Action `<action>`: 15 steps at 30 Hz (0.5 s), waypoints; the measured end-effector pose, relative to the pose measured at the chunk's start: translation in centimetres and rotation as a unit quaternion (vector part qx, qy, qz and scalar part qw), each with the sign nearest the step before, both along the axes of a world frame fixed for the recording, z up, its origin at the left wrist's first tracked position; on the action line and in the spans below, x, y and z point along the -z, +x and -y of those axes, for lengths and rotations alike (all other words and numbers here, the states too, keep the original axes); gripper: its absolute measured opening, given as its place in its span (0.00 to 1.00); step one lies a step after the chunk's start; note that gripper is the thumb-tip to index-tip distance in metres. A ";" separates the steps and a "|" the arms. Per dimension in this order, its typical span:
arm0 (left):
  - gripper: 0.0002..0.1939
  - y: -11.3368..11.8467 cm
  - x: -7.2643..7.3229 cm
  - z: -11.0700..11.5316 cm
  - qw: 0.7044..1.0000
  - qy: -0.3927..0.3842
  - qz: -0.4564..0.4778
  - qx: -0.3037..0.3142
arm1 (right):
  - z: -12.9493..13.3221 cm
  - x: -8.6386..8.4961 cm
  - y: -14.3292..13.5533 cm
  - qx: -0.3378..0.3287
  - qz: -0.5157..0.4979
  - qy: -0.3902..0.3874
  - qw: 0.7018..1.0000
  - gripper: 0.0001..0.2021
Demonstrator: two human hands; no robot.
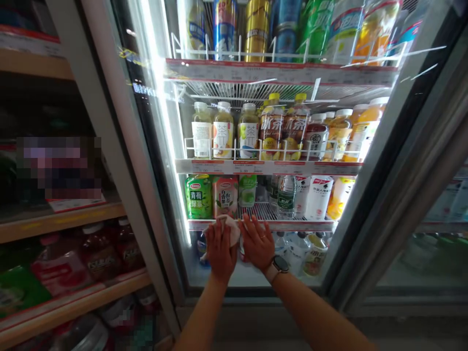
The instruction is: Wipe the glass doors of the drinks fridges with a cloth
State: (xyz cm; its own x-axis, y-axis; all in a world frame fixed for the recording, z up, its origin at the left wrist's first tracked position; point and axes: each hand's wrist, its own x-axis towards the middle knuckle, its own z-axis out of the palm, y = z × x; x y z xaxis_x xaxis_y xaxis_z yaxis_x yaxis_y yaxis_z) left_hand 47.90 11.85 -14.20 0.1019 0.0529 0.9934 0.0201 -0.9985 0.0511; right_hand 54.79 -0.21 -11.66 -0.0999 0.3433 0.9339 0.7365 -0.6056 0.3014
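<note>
A pale cloth (231, 231) lies against the glass door (256, 282) of a lit drinks cooler, low on the door. My left hand (221, 249) presses on the cloth, which bunches out above and beside its fingers. Just to the right, my right hand (257, 243) rests on the glass with its fingers stretched out, a ring on one finger and a watch (280, 263) on the wrist. It seems to hold nothing. Behind the glass, near the fingertips, stand a green carton (198, 197) and a pinkish carton (225, 195).
Cooler shelves hold cans (257, 29), yellow-capped tea bottles (272, 124) and white bottles (318, 197). A metal door frame (369, 161) borders the right. Wooden shelves (73, 219) with bottles stand at the left, beside a metal post (120, 161).
</note>
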 end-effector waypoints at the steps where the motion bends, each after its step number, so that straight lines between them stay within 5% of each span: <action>1: 0.31 -0.2 0.1 -0.3 1.000 0.010 -0.011 -0.002 | -0.1 0.1 0.0 0.003 -0.003 -0.004 1.000 0.26; 7: 0.25 -1.8 -0.7 -3.1 0.997 0.058 -0.059 -0.008 | 1.3 -1.1 -1.1 -0.006 -0.033 -0.050 0.998 0.27; 11: 0.25 -2.2 -1.0 -3.6 0.996 0.066 -0.063 0.000 | 4.8 -4.5 -1.0 -0.051 -0.042 -0.158 0.985 0.29; 15: 0.28 -1.8 -1.2 -3.0 0.998 0.056 -0.035 0.007 | 7.3 -8.0 0.9 -0.034 -0.029 -0.105 0.993 0.32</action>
State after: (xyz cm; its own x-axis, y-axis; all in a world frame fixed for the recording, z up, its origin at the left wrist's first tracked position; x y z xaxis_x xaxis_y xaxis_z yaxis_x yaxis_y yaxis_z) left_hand 46.06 14.82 -13.01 0.1711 -0.0602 0.9834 0.0050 -0.9981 -0.0620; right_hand 55.70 -7.50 -3.63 -0.0785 0.5256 0.8471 0.7932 -0.4818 0.3725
